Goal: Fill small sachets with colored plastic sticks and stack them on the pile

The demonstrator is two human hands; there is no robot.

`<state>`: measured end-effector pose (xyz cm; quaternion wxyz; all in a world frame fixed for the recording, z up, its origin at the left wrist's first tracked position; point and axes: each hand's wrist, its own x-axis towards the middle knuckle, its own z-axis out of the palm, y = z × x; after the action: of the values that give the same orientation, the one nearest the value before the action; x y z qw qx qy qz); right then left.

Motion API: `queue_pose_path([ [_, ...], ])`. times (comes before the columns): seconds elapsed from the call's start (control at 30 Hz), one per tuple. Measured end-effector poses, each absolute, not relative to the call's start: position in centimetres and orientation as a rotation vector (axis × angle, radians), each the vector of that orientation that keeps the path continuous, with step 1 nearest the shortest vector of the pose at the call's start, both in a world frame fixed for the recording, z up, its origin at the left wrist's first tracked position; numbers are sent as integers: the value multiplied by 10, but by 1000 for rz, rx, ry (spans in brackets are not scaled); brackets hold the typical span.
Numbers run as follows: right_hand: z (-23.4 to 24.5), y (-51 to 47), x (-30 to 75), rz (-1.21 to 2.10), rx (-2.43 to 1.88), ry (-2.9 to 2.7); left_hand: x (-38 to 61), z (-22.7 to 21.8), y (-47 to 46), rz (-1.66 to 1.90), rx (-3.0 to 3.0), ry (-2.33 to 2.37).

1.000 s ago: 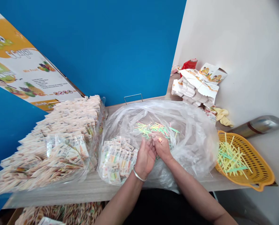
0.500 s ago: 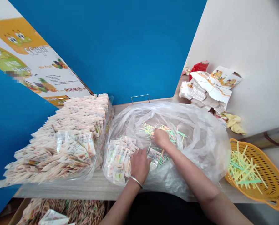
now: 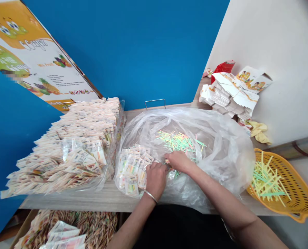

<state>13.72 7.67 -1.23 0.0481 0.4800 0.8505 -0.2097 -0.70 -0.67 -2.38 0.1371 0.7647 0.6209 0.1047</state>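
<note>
My left hand is closed beside a heap of small printed plastic packets. A pale edge of a packet shows at its fingertips; the rest is hidden by the hand. My right hand meets it from the right, fingers pinched on short thin sticks, of which only small ends show. Behind it lies a loose pile of green, yellow and pink sticks. Both hands work over a large clear plastic bag spread on the table, under the packets and sticks.
A big stack of filled packets fills the table's left. An orange basket with yellow and green strips stands at the right edge. Folded white cartons and a yellow cloth lie back right. Below is a packet-filled box.
My right hand has drawn back from the stick pile towards my left hand, now with sticks at its fingertips. The packet beside my left thumb is now mostly hidden. More loose packets show in the lower box.
</note>
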Motion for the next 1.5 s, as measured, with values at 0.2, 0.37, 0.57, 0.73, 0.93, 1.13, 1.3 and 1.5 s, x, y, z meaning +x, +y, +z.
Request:
queue_pose_path([
  [0.2, -26, 86, 164, -927, 1900, 2627, -11, -22, -6, 404, 2208, 1834],
  [0.37, -27, 74, 191, -2087, 2249, 2431, -18, -17, 2, 587, 2090, 1816],
  [0.57, -7, 53, 176, -2040, 2112, 2630, -20, -14, 9, 737, 1830, 1573],
  [0.73, -4, 48, 165, -1641, 1901, 2697, -15, -21, 10, 838, 1362, 1433],
  [0.93, 8, 52, 162, -2563, 2251, 2114, -11, -23, 9, 974, 1241, 1519],
  [1.13, 30, 60, 138, -3241, 2234, 1517, -4, -12, 7, 960, 1281, 1474],
  [1.3, 14, 53, 123, -3261, 2282, 1432, -4, -9, 7, 966, 1227, 1445],
  [1.5, 7, 44, 124, -3059, 2255, 1792, -4, -10, 7, 974, 1241, 1450],
])
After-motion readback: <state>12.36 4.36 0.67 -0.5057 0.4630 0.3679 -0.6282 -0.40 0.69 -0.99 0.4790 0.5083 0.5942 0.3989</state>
